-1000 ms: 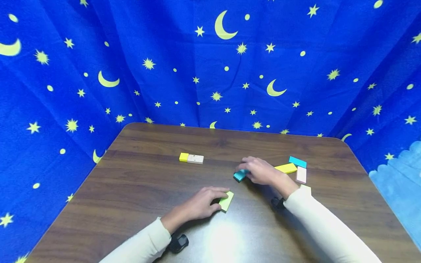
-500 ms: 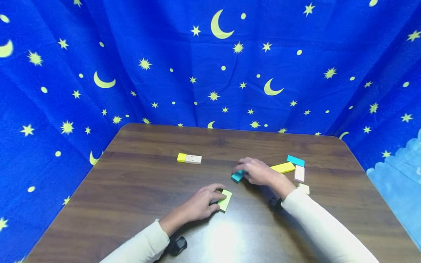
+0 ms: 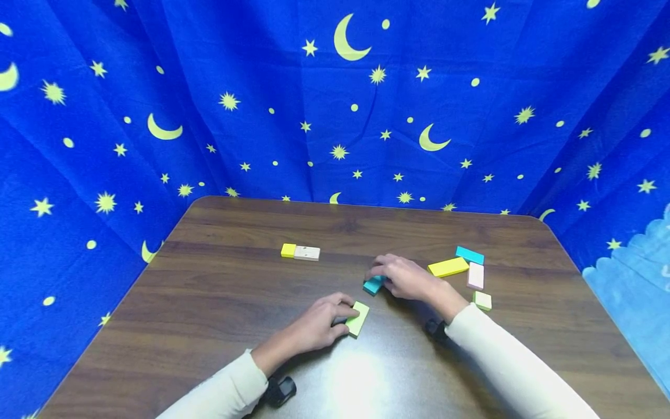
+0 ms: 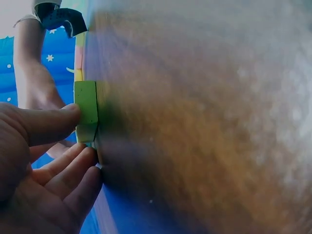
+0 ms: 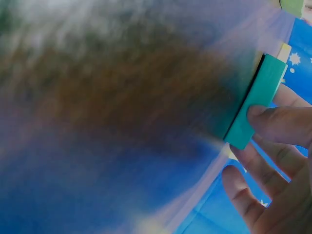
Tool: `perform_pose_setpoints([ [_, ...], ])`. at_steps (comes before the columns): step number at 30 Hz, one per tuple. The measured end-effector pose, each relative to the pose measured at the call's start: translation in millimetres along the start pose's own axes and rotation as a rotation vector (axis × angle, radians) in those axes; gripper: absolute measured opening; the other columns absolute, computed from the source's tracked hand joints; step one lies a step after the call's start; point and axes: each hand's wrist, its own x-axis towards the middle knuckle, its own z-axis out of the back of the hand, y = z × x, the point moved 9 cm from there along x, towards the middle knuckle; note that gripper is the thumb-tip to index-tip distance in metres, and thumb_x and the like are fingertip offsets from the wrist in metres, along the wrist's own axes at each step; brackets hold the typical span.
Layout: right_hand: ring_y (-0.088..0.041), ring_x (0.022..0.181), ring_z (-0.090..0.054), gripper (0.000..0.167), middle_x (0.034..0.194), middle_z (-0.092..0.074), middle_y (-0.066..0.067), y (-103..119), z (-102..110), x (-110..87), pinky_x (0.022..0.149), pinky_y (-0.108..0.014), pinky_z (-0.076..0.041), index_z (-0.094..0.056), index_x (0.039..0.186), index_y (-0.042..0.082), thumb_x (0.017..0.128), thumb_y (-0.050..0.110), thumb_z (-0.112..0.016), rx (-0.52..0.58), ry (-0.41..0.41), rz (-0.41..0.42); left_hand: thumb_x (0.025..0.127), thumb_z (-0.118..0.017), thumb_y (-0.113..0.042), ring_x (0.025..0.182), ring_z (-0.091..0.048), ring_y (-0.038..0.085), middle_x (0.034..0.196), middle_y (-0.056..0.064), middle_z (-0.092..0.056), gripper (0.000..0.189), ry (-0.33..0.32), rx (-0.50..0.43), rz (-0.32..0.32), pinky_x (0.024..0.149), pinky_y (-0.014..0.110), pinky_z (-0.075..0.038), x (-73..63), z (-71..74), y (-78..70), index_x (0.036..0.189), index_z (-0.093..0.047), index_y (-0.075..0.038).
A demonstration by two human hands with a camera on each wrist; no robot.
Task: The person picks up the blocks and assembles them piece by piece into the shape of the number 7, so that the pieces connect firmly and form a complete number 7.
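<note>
In the head view my left hand (image 3: 316,326) holds a light green block (image 3: 358,320) flat on the table. Its thumb presses one long side of the green block (image 4: 87,105) in the left wrist view, and the fingers reach over to the other side. Farther off and to the right, my right hand (image 3: 405,277) pinches a teal block (image 3: 373,286) at a slant close over the table. The right wrist view has the thumb on the long face of this teal block (image 5: 257,100). A small gap separates the two held blocks.
Beyond the right hand lie a yellow block (image 3: 448,267), a blue block (image 3: 470,255), a pale pink block (image 3: 476,276) and a small pale green block (image 3: 483,301). A short yellow block (image 3: 288,250) and a whitish block (image 3: 307,253) sit end to end farther back. A starry curtain (image 3: 262,145) hangs behind the table.
My right hand has shifted the teal block slightly left and nearer, toward the green block. The left hand stays almost still. More of the small pale green block shows beside the right sleeve.
</note>
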Motion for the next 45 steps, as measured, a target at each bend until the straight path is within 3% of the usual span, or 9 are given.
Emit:
perform_pose_setpoints([
  [13, -0.018, 0.107, -0.063, 0.036, 0.110, -0.068, 0.000, 9.8, -6.1, 0.3, 0.093, -0.039, -0.056, -0.073, 0.110, 0.021, 0.085, -0.004, -0.067, 0.023, 0.022, 0.029, 0.089, -0.071, -0.017, 0.120, -0.061, 0.023, 0.128, 0.004, -0.064, 0.036, 0.002, 0.025, 0.024, 0.105, 0.041, -0.050, 0.7, -0.1, 0.2, 0.124, -0.070, -0.013],
  [23, -0.017, 0.103, -0.063, 0.033, 0.107, -0.068, 0.001, 18.7, -1.4, -2.9, 0.091, -0.037, -0.056, -0.074, 0.108, 0.018, 0.084, -0.004, -0.067, 0.063, 0.005, 0.078, 0.088, -0.071, -0.013, 0.117, -0.064, 0.023, 0.126, 0.006, -0.066, 0.034, -0.005, 0.012, 0.002, 0.103, 0.041, -0.052, 2.0, 1.4, -3.2, 0.122, -0.071, -0.011],
  [31, -0.017, 0.101, -0.063, 0.033, 0.107, -0.068, 0.001, 21.7, -1.8, -4.5, 0.089, -0.036, -0.056, -0.074, 0.107, 0.018, 0.084, -0.004, -0.069, 0.065, 0.017, 0.085, 0.089, -0.069, -0.013, 0.121, -0.062, 0.023, 0.130, 0.005, -0.065, 0.034, 0.024, -0.003, 0.055, 0.104, 0.042, -0.051, 2.8, -0.4, -1.9, 0.124, -0.070, -0.012],
  [45, -0.015, 0.105, -0.063, 0.033, 0.109, -0.069, 0.003, 25.2, -6.1, -5.4, 0.092, -0.036, -0.056, -0.073, 0.110, 0.015, 0.084, -0.004, -0.067, 0.109, 0.031, 0.095, 0.089, -0.070, -0.014, 0.119, -0.063, 0.023, 0.129, 0.006, -0.065, 0.034, 0.003, 0.040, 0.032, 0.103, 0.041, -0.052, 2.6, -1.0, -5.6, 0.122, -0.071, -0.012],
])
